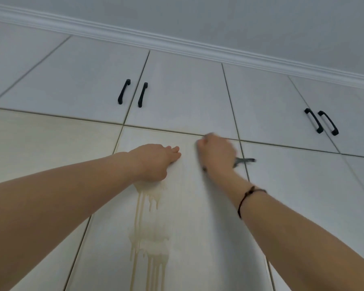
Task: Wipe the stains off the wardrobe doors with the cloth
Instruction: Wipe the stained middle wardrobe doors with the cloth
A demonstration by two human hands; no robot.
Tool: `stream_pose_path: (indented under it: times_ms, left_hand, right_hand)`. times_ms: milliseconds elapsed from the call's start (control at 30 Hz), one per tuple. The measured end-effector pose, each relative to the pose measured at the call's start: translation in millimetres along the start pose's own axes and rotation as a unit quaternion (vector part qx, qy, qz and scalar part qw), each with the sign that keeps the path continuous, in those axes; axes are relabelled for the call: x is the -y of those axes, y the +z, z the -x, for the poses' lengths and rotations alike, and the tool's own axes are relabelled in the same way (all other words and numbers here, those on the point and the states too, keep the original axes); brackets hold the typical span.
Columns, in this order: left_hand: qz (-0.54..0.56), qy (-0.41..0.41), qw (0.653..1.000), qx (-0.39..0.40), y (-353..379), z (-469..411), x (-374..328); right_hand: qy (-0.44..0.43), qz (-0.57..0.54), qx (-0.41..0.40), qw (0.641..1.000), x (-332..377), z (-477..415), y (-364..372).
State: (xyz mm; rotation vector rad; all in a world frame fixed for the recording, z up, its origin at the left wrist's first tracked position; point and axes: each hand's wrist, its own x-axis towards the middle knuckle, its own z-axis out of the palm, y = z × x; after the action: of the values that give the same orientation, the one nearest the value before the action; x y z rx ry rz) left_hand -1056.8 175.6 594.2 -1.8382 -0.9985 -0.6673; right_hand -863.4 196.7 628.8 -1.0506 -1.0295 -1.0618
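I look up at a white wardrobe door (189, 206). Beige drip stains (148, 246) run down it below my left hand, with a second patch of runs (149, 201) just under the wrist. My left hand (158, 160) presses flat on the door, fingers straight. To its right, my right hand (215, 153) is curled and blurred near the door's top edge. It grips a pale cloth (208, 135), of which only a sliver shows above the knuckles.
A dark handle (245, 160) sticks out from behind my right hand at the door's right edge. Upper cabinet doors carry black handle pairs (132, 94) (322, 123). White crown moulding (177, 46) meets the ceiling above.
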Motion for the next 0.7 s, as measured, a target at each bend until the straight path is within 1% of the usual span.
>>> stream_pose_path:
  times_ms: [33, 67, 100, 133, 200, 233, 267, 300, 333, 367, 400, 433, 500, 533, 567, 600, 633, 667, 700]
  left_hand:
    - [-0.006, 0.001, 1.0, -0.003, 1, 1, 1]
    - [-0.013, 0.001, 1.0, -0.003, 2, 2, 3]
    - [-0.013, 0.002, 1.0, 0.0, 3, 3, 2]
    - [-0.014, 0.004, 1.0, 0.007, 4, 3, -1]
    - [-0.03, 0.003, 0.999, 0.01, 3, 3, -1]
    - [-0.036, 0.008, 0.999, 0.009, 1, 1, 0]
    - [-0.039, 0.012, 0.999, 0.01, -2, 1, 1]
    - [-0.042, 0.013, 0.999, 0.01, -4, 1, 1]
    - [-0.045, 0.014, 0.999, 0.01, -4, 1, 1]
    - [-0.054, 0.015, 0.998, 0.006, -3, 2, 0]
    - [-0.059, 0.015, 0.998, 0.007, -3, 3, 0]
    - [-0.057, 0.017, 0.998, 0.014, -2, 5, -1]
    - [-0.058, 0.025, 0.998, 0.011, -2, 6, -4]
    - [-0.065, 0.026, 0.997, 0.005, -3, 5, -5]
    - [-0.065, 0.027, 0.997, 0.001, -3, 5, -3]
    - [-0.061, 0.029, 0.998, 0.0, -3, 3, -4]
    - [-0.057, 0.029, 0.998, -0.002, -1, 3, -3]
    - [-0.057, 0.033, 0.998, -0.01, 0, 3, -2]
    - [-0.059, 0.04, 0.997, -0.019, 2, 4, 2]
  right_hand:
    - [-0.065, 0.008, 0.038, 0.997, 13, 16, 8]
    - [-0.096, 0.005, 0.044, 0.994, 16, 18, 10]
    - [-0.083, 0.008, 0.035, 0.996, 8, 6, 6]
    - [-0.029, 0.002, 0.021, 0.999, -8, -12, 0]
    - [0.124, -0.032, -0.004, 0.992, -26, -41, -9]
    - [0.154, -0.029, -0.013, 0.988, -23, -40, -7]
    - [0.123, -0.023, -0.014, 0.992, -8, -30, -4]
    - [0.044, -0.012, -0.007, 0.999, 11, -18, 2]
    - [-0.026, -0.009, 0.023, 0.999, 27, -2, 9]
    - [-0.072, -0.006, 0.042, 0.997, 32, 4, 13]
    - [-0.08, 0.002, 0.045, 0.996, 28, -4, 10]
    - [-0.049, 0.005, 0.031, 0.998, 16, -21, 4]
    - [0.083, -0.026, 0.006, 0.996, -13, -52, -7]
    - [0.125, -0.032, -0.009, 0.992, -16, -57, -8]
    - [0.127, -0.026, -0.019, 0.991, -8, -51, -2]
    - [0.08, -0.022, -0.025, 0.996, 8, -41, 4]
    - [0.012, -0.013, -0.014, 1.0, 28, -29, 13]
    - [-0.05, -0.013, 0.015, 0.999, 41, -16, 20]
    - [-0.088, -0.017, 0.027, 0.996, 46, -12, 24]
